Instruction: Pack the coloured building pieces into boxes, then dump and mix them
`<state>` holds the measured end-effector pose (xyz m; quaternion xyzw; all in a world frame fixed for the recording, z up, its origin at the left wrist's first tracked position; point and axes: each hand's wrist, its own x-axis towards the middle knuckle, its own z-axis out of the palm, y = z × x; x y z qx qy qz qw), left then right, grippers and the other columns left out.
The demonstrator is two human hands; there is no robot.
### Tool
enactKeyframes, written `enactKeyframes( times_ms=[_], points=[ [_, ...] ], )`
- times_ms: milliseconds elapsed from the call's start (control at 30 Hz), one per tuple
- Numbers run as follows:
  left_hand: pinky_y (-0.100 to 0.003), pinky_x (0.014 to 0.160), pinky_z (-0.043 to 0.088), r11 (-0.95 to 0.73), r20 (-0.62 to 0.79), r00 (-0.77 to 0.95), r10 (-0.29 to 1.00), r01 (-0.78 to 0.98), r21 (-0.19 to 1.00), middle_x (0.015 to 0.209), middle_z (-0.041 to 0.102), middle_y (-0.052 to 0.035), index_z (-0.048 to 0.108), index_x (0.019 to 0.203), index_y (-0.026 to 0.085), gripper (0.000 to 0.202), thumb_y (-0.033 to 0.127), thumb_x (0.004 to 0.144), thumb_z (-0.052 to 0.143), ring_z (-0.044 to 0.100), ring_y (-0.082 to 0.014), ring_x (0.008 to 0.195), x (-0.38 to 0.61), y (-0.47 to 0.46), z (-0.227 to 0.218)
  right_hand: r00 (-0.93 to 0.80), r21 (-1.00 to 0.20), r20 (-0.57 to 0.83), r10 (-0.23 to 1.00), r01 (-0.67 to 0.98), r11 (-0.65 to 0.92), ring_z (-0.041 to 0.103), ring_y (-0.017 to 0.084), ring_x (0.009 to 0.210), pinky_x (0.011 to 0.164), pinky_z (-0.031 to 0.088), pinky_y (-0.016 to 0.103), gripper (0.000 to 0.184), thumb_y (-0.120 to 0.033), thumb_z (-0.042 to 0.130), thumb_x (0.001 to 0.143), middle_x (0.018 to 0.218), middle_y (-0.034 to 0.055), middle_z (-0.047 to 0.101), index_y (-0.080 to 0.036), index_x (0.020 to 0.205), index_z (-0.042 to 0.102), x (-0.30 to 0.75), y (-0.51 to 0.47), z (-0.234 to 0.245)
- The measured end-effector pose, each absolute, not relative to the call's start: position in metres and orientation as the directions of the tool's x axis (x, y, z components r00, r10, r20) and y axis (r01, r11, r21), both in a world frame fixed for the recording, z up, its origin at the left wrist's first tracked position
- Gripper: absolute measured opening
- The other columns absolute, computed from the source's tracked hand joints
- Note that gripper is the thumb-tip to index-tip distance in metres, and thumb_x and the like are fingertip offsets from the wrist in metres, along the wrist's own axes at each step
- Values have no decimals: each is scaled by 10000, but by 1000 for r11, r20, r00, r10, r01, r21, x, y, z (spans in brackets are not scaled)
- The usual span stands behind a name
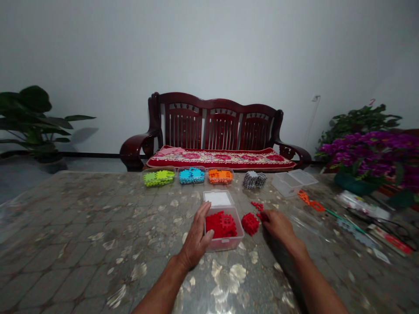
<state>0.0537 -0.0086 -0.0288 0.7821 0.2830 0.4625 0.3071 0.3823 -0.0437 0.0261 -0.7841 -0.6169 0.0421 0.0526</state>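
My left hand (pixel 198 232) grips the left side of a clear plastic box (pixel 225 245), thumb over the near rim and fingers along the side. Red interlocking plastic pieces (pixel 221 224) fill the box, and its lid (pixel 218 198) lies open behind it. To the right of the box sits a small pile of red pieces (pixel 250 223). My right hand (pixel 277 224) is closed beside that pile, its fingertips pinching a red piece (pixel 260 215) that they partly hide. Just beyond lie a few more loose red pieces (pixel 257 205).
Behind stand boxes of green pieces (pixel 159 177), blue pieces (pixel 191 175) and orange pieces (pixel 220 176), then grey pieces (pixel 254 179) and an open clear box (pixel 286 184). At right lie orange-handled scissors (pixel 310 203), a clear bag (pixel 363 205) and purple flowers (pixel 376 152).
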Motion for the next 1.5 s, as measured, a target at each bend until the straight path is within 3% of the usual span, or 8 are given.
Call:
enactKeyframes(
  times_ms=[267,533,667,900,1067,1267,1367,1500],
  points=[
    [-562,1271,194,-660,555,412,723,174,731,1683,227,-124,209,1619,248,652,368,1013,415,212,-329,1559,54,-9,-29,239,-135,60,969,964,-229,675,254,949,767,426,305,291,-164,553,816,1009,105,761,-196,1017,760,383,-47,32],
    [-561,1273,195,-661,552,415,723,182,728,1682,229,-128,212,1619,240,659,334,1001,424,217,-327,1558,54,-10,-26,98,-590,194,976,807,36,680,260,962,883,504,385,406,-320,612,762,1070,90,762,-201,1128,744,332,-57,84],
    [-551,1275,193,-658,552,408,727,186,730,1683,237,-122,223,1617,239,653,346,1006,427,221,-318,1558,54,-10,-27,14,-754,136,991,651,94,668,211,842,754,508,316,411,-267,636,695,936,47,747,-194,1091,714,299,-56,106],
    [-540,1273,202,-678,571,404,715,199,708,1675,249,-122,218,1615,240,644,345,1012,417,224,-310,1556,56,-10,-27,-14,-957,-41,999,289,-35,503,103,510,509,388,226,248,-373,721,673,594,-65,563,-211,767,559,274,-38,88],
    [-552,1266,216,-688,581,405,706,197,698,1666,258,-133,223,1611,239,631,340,1017,411,234,-317,1551,57,-10,-25,58,-914,-6,998,404,-29,535,121,528,525,388,227,228,-321,669,704,596,-67,586,-208,892,607,260,-39,71],
    [-552,1267,215,-696,589,407,699,197,690,1663,267,-130,225,1609,244,632,340,1015,421,235,-313,1551,57,-9,-25,-32,-511,60,998,858,58,651,165,699,621,353,252,148,-267,594,833,749,-6,742,-240,900,723,253,-61,95],
    [-544,1269,214,-692,582,409,703,204,693,1666,263,-126,224,1609,245,633,331,1014,421,228,-303,1555,57,-10,-25,-111,-382,49,993,916,122,653,176,724,632,326,269,203,-294,549,897,767,13,751,-236,826,730,252,-65,106],
    [-541,1271,210,-680,571,407,712,200,705,1671,257,-127,236,1608,237,627,340,1015,412,228,-303,1556,57,-10,-25,-186,-363,11,982,915,177,630,170,696,630,309,271,219,-284,549,913,770,13,755,-235,829,745,255,-64,110]
  ],
)
